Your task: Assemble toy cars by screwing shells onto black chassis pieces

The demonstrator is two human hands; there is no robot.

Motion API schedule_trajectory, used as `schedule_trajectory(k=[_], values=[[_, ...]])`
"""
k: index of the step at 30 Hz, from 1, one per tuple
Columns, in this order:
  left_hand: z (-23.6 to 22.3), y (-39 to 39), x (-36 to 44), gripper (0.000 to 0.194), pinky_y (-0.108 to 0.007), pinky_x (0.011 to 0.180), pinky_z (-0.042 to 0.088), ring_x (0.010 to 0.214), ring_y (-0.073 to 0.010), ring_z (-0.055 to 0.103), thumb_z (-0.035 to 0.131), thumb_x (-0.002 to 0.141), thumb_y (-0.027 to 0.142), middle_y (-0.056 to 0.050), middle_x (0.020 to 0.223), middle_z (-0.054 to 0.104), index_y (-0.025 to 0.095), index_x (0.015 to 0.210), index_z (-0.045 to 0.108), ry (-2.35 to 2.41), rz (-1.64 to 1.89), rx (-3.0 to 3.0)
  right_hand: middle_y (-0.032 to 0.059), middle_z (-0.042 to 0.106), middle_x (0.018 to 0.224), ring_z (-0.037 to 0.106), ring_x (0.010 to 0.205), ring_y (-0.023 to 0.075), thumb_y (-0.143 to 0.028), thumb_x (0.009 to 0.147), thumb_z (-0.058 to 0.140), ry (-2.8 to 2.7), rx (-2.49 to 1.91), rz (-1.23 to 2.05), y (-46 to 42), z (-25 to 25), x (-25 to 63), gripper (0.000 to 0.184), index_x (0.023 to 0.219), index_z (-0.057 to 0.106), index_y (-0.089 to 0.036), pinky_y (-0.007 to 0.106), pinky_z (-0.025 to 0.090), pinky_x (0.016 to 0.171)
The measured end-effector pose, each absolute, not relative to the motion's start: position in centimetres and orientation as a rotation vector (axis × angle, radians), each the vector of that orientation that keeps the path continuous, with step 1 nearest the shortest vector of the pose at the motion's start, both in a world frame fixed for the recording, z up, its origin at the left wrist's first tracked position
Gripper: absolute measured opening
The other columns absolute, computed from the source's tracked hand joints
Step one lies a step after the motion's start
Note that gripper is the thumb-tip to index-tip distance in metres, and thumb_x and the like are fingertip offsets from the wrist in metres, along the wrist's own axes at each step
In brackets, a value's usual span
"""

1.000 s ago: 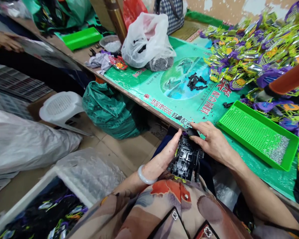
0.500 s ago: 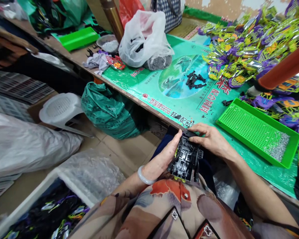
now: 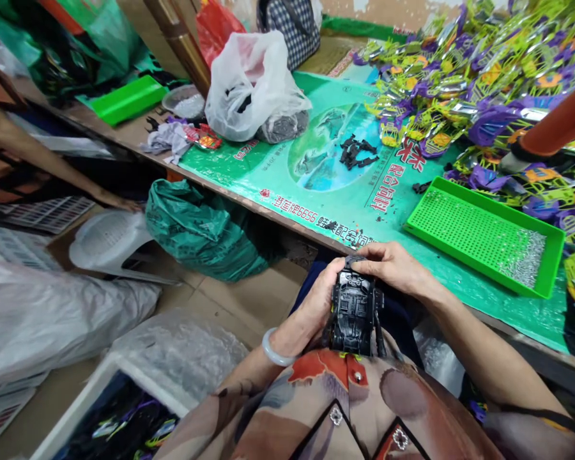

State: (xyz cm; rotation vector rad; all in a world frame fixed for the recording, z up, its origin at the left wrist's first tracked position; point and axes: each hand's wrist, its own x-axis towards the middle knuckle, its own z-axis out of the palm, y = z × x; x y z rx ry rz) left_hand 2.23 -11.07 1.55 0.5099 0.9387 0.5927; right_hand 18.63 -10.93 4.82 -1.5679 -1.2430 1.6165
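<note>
"Green sheeting (image 3: 249, 176) covered most of that workbench (image 3: 124, 137), with yellow and purple pieces (image 3: 421, 108) heaped on the right. So how far along were they?"

"Midway through one, I'd guess. The black plastic piece (image 3: 353, 313) was just off the bench edge, near end up by the shirt (image 3: 326, 390). Looked mostly together, but finished? Couldn't tell, honestly."

"Much left?"

"Going by that heap, plenty. One end of the green tray (image 3: 453, 211) had a drift of little silver bits (image 3: 529, 262), plus loose black bits (image 3: 357, 152) lay on the sheeting."

"And the hands?"

"Both on it. Left hand (image 3: 319, 299) was cupped along its left side, thumb up by the far end. Right hand (image 3: 400, 271) came in opposite, thumb and fingers pinching that far end. Forearms slanted inward from both sides. Couldn't see what was under the fingertips."
</note>
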Motion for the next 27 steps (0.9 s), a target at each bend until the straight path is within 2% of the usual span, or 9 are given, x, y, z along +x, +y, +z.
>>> schedule_trajectory(k=[2,5,11,16,21,27], values=[[1.6,-11.3,2.2,0.036,-0.023,0.058,0.042,0.061,-0.0115,0.056,0.064,0.078,0.051,0.000,0.071,0.063,0.016,0.086,0.063,0.956,0.625,0.595,-0.0012,0.060,0.062,0.051,0.051,0.0103,-0.041,0.068,0.070,-1.234,-1.568,1.648,-11.1,4.6,18.8,0.027,0.079,0.066,-0.017,0.024,0.041,0.050],[1.3,-11.6,2.0,0.035,-0.022,0.056,0.041,0.062,-0.0112,0.053,0.065,0.076,0.050,0.000,0.071,0.060,0.016,0.079,0.059,0.978,0.617,0.698,-0.0023,0.058,0.060,0.050,0.050,0.0098,-0.042,0.067,0.070,-1.196,-1.554,1.683,-11.7,4.0,18.9,0.029,0.078,0.063,-0.017,0.024,0.039,0.050],[1.2,-12.1,1.8,0.032,-0.022,0.052,0.042,0.055,-0.0101,0.052,0.066,0.074,0.046,0.003,0.066,0.055,0.017,0.080,0.054,0.961,0.532,0.724,-0.0032,0.058,0.060,0.050,0.051,0.0087,-0.039,0.063,0.073,-1.103,-1.503,1.663,-13.1,2.4,18.8,0.029,0.076,0.061,-0.016,0.022,0.037,0.049],[1.9,-12.5,2.1,0.028,-0.024,0.050,0.045,0.052,-0.0122,0.054,0.062,0.076,0.044,0.003,0.064,0.055,0.019,0.081,0.052,0.956,0.482,0.742,-0.0042,0.056,0.056,0.049,0.046,0.0092,-0.035,0.061,0.074,-0.975,-1.458,1.672,-13.8,2.1,18.5,0.026,0.072,0.058,-0.017,0.022,0.037,0.044],[2.0,-12.8,2.4,0.024,-0.025,0.053,0.044,0.059,-0.0128,0.055,0.058,0.079,0.042,0.001,0.070,0.057,0.019,0.076,0.051,1.012,0.478,0.862,-0.0056,0.052,0.050,0.046,0.039,0.0090,-0.034,0.058,0.072,-0.881,-1.445,1.685,-14.3,2.3,18.2,0.025,0.068,0.055,-0.018,0.022,0.035,0.038],[1.7,-13.1,2.1,0.021,-0.022,0.055,0.038,0.063,-0.0110,0.048,0.054,0.083,0.036,0.002,0.070,0.054,0.017,0.074,0.054,1.056,0.509,0.968,-0.0046,0.053,0.053,0.046,0.046,0.0088,-0.037,0.061,0.073,-0.926,-1.444,1.616,-14.8,2.1,18.1,0.026,0.069,0.057,-0.018,0.022,0.036,0.045]])
